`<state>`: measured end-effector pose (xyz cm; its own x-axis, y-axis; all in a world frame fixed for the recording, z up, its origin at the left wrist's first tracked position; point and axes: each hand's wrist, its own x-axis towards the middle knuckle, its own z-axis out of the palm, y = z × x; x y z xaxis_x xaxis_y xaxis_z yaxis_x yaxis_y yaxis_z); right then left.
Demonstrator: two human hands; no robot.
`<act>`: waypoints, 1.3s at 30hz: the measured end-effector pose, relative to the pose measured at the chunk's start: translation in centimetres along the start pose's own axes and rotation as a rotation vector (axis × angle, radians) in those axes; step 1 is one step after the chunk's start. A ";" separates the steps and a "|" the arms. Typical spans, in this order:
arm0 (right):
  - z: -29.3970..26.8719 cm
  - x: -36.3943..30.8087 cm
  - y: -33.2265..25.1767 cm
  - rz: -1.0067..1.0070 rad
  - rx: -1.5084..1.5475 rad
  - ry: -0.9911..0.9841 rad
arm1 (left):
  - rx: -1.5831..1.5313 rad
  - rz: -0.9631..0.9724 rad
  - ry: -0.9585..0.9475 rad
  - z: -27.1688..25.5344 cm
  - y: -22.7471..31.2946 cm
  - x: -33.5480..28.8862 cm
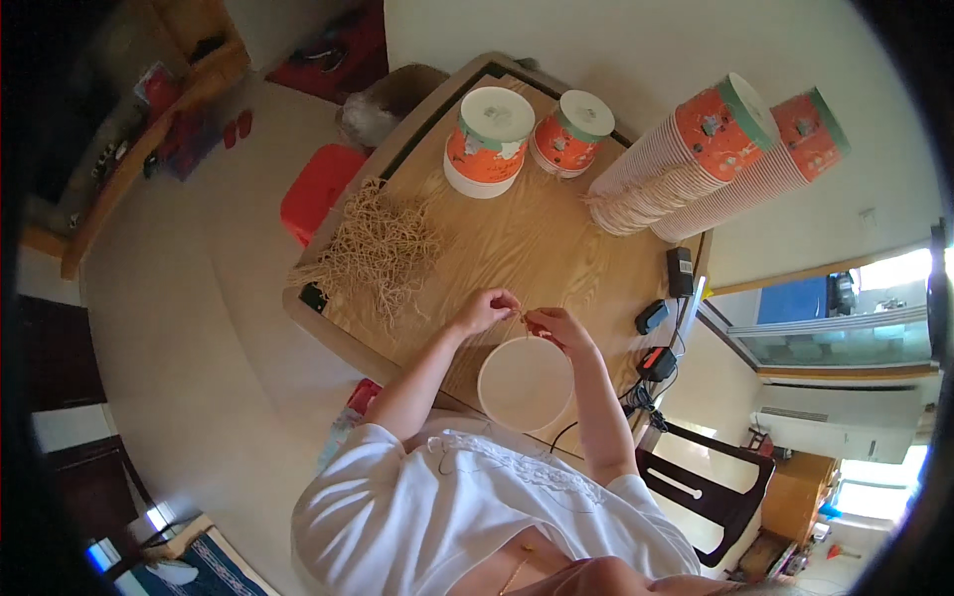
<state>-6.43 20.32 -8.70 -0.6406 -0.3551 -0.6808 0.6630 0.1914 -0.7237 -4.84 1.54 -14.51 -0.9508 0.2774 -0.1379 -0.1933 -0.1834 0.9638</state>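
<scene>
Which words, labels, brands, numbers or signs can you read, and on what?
No text is legible.
Large orange-banded tub: marks too small to read.
Smaller orange tub: likewise.
Tall tub stacks: printing too small.
Black adapter: pale label, too blurred.
Pale round container: none visible.

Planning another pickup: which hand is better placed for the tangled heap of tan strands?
Probably the left hand: it is nearer the heap, which lies leftward; the right hand is farther away. Both seem to pinch a tan strand.

There's the fisheye on the wearer's head, looking steeply down, near the left hand and right hand!
</scene>
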 end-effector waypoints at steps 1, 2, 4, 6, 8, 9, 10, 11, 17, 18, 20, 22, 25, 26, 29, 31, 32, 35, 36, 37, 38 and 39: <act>0.1 0.1 0.1 0.008 -0.011 -0.004 | 0.083 -0.024 0.009 0.1 0.0 0.1; 0.0 0.1 0.1 0.006 0.026 -0.014 | 0.167 -0.046 0.013 0.4 0.0 0.3; 0.0 0.3 0.2 0.008 0.054 -0.021 | 0.192 -0.027 0.034 0.8 -0.5 0.7; -0.2 0.8 0.4 0.024 0.042 -0.092 | 0.218 -0.005 0.053 1.5 -1.5 1.3; -0.6 1.0 0.7 0.042 0.060 -0.082 | 0.218 0.004 0.070 1.9 -2.1 1.7; -0.7 1.0 0.8 0.056 0.088 -0.077 | 0.211 0.004 0.069 2.1 -2.3 1.8; -0.9 0.9 1.0 0.060 0.086 -0.073 | 0.257 0.020 0.102 2.2 -2.4 1.9; -0.7 0.8 1.0 0.070 0.110 -0.067 | 0.305 0.034 0.134 2.3 -2.4 1.8; -0.4 -0.4 0.6 0.070 0.027 -0.070 | 0.423 0.044 0.313 1.8 -3.1 1.9; -0.5 -0.5 0.6 0.083 -0.008 -0.065 | 0.423 0.044 0.311 1.9 -3.0 2.0; -0.5 -0.8 0.6 0.081 -0.004 -0.052 | 0.545 -0.054 0.284 2.0 -2.9 2.0; -0.6 -0.9 0.7 0.078 -0.001 -0.042 | 0.551 0.099 0.199 1.9 -2.9 1.7; -1.2 -0.9 1.2 0.087 -0.035 -0.018 | 0.553 0.350 0.035 2.2 -1.8 1.5; -1.0 -1.1 0.9 0.088 -0.008 -0.036 | 0.555 0.447 -0.032 2.1 -1.7 1.4; -0.6 -1.1 1.4 0.072 0.093 -0.033 | 0.440 0.086 -0.068 2.2 -1.6 1.1; -0.7 -0.9 1.7 0.053 0.167 -0.009 | 0.436 0.079 -0.057 2.3 -1.6 1.2; -0.7 -0.8 1.9 0.057 0.171 -0.024 | 0.433 0.072 -0.043 2.3 -1.8 1.1; -1.2 -0.2 2.2 0.091 0.207 -0.080 | 0.395 0.064 -0.012 2.5 -2.8 1.3; -1.5 0.0 2.5 0.120 0.239 -0.120 | 0.394 0.065 -0.015 2.6 -3.0 1.5; -1.7 0.3 2.9 0.120 0.240 -0.117 | 0.419 0.068 -0.013 2.8 -3.1 1.6; -1.8 0.5 3.1 0.131 0.244 -0.115 | 0.444 0.070 -0.009 2.8 -3.1 1.6; -1.9 0.7 3.3 0.141 0.246 -0.113 | 0.444 0.070 -0.010 2.9 -3.2 1.6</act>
<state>-5.44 22.48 -11.73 -0.4974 -0.4431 -0.7458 0.8253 0.0232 -0.5643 -5.08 5.29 -17.13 -0.9551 0.2884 -0.0685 -0.0037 0.2193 0.9756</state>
